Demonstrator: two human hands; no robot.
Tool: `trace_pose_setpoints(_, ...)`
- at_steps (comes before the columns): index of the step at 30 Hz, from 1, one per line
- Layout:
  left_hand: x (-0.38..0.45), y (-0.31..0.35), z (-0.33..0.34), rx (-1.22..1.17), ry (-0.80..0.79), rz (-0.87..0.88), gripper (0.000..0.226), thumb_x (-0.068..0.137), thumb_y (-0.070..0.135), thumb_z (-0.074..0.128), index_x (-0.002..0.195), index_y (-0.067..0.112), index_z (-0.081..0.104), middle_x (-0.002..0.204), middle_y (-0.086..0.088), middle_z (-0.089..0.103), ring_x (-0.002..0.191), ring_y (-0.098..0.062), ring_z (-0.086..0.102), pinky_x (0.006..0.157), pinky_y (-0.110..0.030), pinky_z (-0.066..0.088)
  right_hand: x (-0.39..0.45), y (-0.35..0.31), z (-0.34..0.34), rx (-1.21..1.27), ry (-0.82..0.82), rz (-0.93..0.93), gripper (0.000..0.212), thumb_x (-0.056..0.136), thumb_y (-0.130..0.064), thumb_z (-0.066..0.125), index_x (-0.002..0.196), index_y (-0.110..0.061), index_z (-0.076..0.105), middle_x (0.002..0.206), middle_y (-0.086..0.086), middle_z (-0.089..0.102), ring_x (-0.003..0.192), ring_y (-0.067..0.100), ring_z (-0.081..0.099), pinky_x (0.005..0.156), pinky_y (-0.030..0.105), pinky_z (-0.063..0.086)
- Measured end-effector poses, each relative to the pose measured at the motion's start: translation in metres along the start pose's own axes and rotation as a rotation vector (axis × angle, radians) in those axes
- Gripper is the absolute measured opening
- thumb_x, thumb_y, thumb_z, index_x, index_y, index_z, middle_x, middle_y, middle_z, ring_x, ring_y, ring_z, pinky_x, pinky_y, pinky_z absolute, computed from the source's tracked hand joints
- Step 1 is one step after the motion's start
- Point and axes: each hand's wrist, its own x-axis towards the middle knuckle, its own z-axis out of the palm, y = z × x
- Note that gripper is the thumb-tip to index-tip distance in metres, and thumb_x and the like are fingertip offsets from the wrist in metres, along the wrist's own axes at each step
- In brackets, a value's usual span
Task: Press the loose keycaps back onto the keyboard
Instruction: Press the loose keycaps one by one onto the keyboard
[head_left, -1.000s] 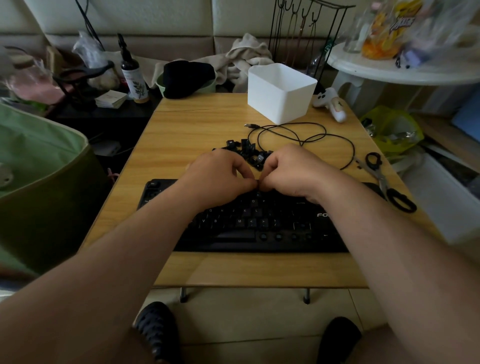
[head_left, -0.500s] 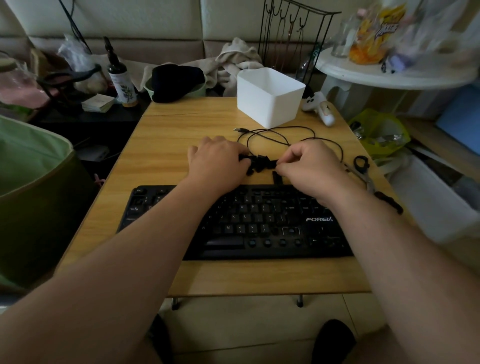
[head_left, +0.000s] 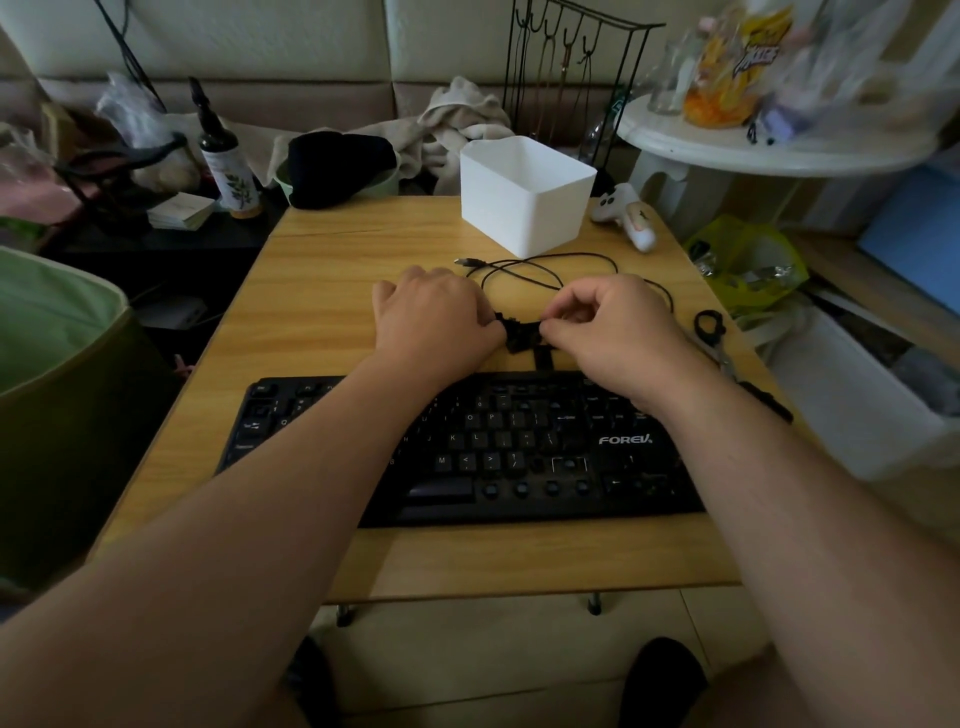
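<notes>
Here a wooden table (head_left: 322, 291) carries a black keyboard (head_left: 519, 452) along its near edge, several of its sockets bare, with a white bin (head_left: 524, 195) at the far side and a black cable (head_left: 545, 270) looped between. Just beyond the keyboard, the left hand (head_left: 434, 322) lies knuckles-up over the small heap of loose keycaps (head_left: 522, 335), its fingers curled at the pile's left edge, though whether they grip one I cannot tell. The right hand (head_left: 613, 327) pinches a keycap at the heap's right edge between thumb and fingertips.
</notes>
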Motion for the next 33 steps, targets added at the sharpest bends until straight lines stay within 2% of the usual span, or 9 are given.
trace_pose_setpoints(3,0.001,0.000,-0.011,-0.189,-0.102,-0.015,0.010,0.089,0.045,0.066,0.084,0.036,0.069,0.088,0.014,0.068,0.097,-0.015,0.061,0.089,-0.037,0.046,-0.004,-0.002,-0.003,-0.031,-0.037,-0.078,0.012,0.091,-0.027,0.076,0.099,-0.036,0.077,0.087,-0.012,0.068,0.069,-0.004,0.057,0.062,0.018,0.042)
trace_pose_setpoints(6,-0.006,0.010,-0.022,-0.527,-0.207,-0.012,0.005,0.089,0.036,0.070,0.086,0.032,0.068,0.082,0.010,0.074,0.082,-0.015,0.070,0.073,-0.035,0.058,-0.009,-0.006,-0.008,-0.035,-0.069,-0.202,0.032,0.092,-0.022,0.077,0.116,-0.043,0.075,0.095,-0.014,0.067,0.071,-0.003,0.058,0.065,0.017,0.045)
trace_pose_setpoints(8,-0.014,0.020,-0.027,-0.688,-0.201,0.000,0.003,0.091,0.030,0.070,0.090,0.028,0.067,0.079,0.005,0.076,0.073,-0.017,0.071,0.065,-0.035,0.057,-0.012,-0.008,-0.014,-0.045,-0.043,-0.285,0.038,0.088,-0.017,0.080,0.116,-0.042,0.075,0.095,-0.015,0.065,0.076,0.003,0.061,0.071,0.018,0.049)
trace_pose_setpoints(12,-0.029,0.030,-0.033,-0.929,-0.274,0.011,0.004,0.101,0.023,0.067,0.099,0.021,0.071,0.070,0.005,0.073,0.045,0.002,0.050,0.046,-0.016,0.038,-0.019,-0.007,-0.031,-0.066,0.023,-0.339,0.035,0.084,-0.016,0.085,0.106,-0.041,0.077,0.093,-0.014,0.068,0.084,0.005,0.064,0.080,0.031,0.056)
trace_pose_setpoints(17,-0.049,0.029,-0.031,-1.009,-0.415,0.098,0.018,0.103,0.018,0.063,0.111,0.027,0.077,0.082,0.010,0.074,0.072,0.001,0.060,0.069,-0.017,0.046,-0.047,-0.005,-0.048,-0.116,-0.031,-0.401,0.036,0.082,-0.018,0.086,0.106,-0.044,0.076,0.093,-0.013,0.070,0.087,0.005,0.065,0.079,0.033,0.056)
trace_pose_setpoints(20,-0.064,0.029,-0.035,-1.036,-0.511,0.128,0.022,0.104,0.016,0.061,0.110,0.029,0.077,0.083,0.009,0.072,0.075,-0.002,0.059,0.072,-0.022,0.047,-0.067,-0.004,-0.054,-0.156,-0.047,-0.493,0.032,0.079,-0.019,0.088,0.106,-0.033,0.080,0.087,-0.011,0.067,0.083,0.011,0.064,0.071,0.026,0.053)
trace_pose_setpoints(24,-0.079,0.036,-0.042,-1.048,-0.636,0.217,0.025,0.104,0.013,0.060,0.117,0.028,0.076,0.095,-0.003,0.071,0.082,-0.013,0.055,0.077,-0.028,0.049,-0.088,0.000,-0.062,-0.152,0.013,-0.537,0.029,0.073,-0.026,0.090,0.100,-0.026,0.081,0.082,-0.008,0.063,0.078,0.012,0.063,0.066,0.031,0.053)
trace_pose_setpoints(28,-0.087,0.047,-0.044,-0.983,-0.648,0.229,0.022,0.104,0.014,0.061,0.114,0.026,0.076,0.088,0.013,0.072,0.080,-0.003,0.060,0.076,-0.020,0.049,-0.106,0.007,-0.069,-0.207,0.009,-0.531,0.029,0.076,-0.028,0.090,0.104,-0.026,0.081,0.084,-0.009,0.067,0.080,0.009,0.064,0.067,0.032,0.053)
trace_pose_setpoints(33,-0.093,0.057,-0.042,-0.826,-0.669,0.256,0.022,0.102,0.021,0.065,0.119,0.031,0.074,0.104,0.017,0.076,0.099,0.003,0.068,0.090,-0.022,0.052,-0.117,0.007,-0.084,-0.396,-0.082,-0.531,0.024,0.083,-0.029,0.082,0.107,-0.028,0.081,0.089,-0.011,0.070,0.082,0.008,0.064,0.068,0.038,0.056)
